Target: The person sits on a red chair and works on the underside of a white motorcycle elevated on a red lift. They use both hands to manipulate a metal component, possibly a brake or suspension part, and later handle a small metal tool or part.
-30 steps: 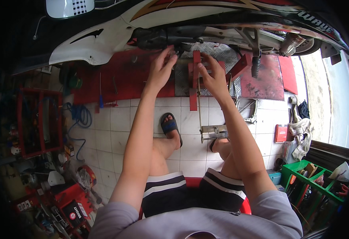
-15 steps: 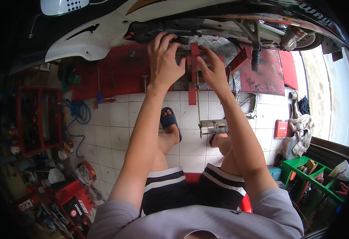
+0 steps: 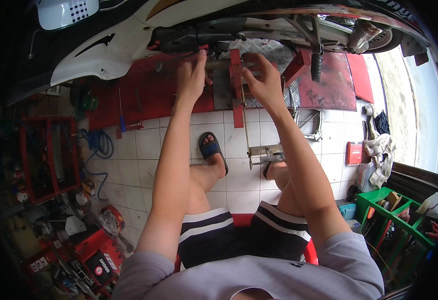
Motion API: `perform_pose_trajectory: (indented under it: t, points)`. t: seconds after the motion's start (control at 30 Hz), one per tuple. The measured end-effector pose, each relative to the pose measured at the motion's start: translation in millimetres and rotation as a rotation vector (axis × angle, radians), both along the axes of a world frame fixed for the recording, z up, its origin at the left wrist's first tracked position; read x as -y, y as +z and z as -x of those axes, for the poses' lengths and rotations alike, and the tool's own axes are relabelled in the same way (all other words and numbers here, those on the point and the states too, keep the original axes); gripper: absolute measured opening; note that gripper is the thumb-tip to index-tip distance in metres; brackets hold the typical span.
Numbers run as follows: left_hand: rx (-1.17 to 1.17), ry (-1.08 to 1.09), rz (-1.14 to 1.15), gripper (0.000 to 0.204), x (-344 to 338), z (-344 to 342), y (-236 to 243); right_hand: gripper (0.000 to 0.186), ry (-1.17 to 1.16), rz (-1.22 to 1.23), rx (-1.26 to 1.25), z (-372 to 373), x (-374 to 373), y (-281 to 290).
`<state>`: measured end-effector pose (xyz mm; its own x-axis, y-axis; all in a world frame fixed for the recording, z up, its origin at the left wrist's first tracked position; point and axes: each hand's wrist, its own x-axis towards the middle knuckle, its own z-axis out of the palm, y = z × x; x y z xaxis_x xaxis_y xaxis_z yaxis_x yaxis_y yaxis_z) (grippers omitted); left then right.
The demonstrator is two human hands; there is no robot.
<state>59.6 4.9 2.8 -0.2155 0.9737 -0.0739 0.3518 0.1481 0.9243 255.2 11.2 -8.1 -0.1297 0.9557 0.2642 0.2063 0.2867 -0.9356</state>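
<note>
A red metal frame [image 3: 235, 75] with an upright bar stands at the edge of the red platform, below the motorcycle [image 3: 124, 45]. A ridged metal rod [image 3: 219, 64] runs left from that bar. My left hand [image 3: 191, 77] is closed at the rod's left end; its fingers partly hide what they hold. My right hand [image 3: 265, 80] curls at the bar's right side, thumb and fingertips against it. A thin long rod [image 3: 245, 120] hangs below the bar, down to a metal block [image 3: 266, 152] by my right foot.
The red platform [image 3: 329, 90] carries a screwdriver [image 3: 122, 107] and a metal stand lies beside it. A blue hose [image 3: 99, 145] coils on the tiles at left. Red shelving [image 3: 49, 155] stands left, a green tool crate [image 3: 389, 212] at right, with rags [image 3: 379, 155] behind it.
My left hand has turned and drawn back slightly left, its spread fingers now closed. The rod's ridges now show between the hands. The right hand has moved little, and the view has shifted slightly.
</note>
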Motion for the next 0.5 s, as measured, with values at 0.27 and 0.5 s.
perform_pose_trajectory:
  t: [0.27, 0.5]
  points:
    - [0.459, -0.096, -0.121, 0.038, 3, 24, -8, 0.038, 0.101, 0.064, -0.137, -1, -6, -5]
    - [0.512, -0.246, -0.229, 0.036, 0, 24, -9, 0.045, 0.152, 0.124, -0.384, -4, -10, -3]
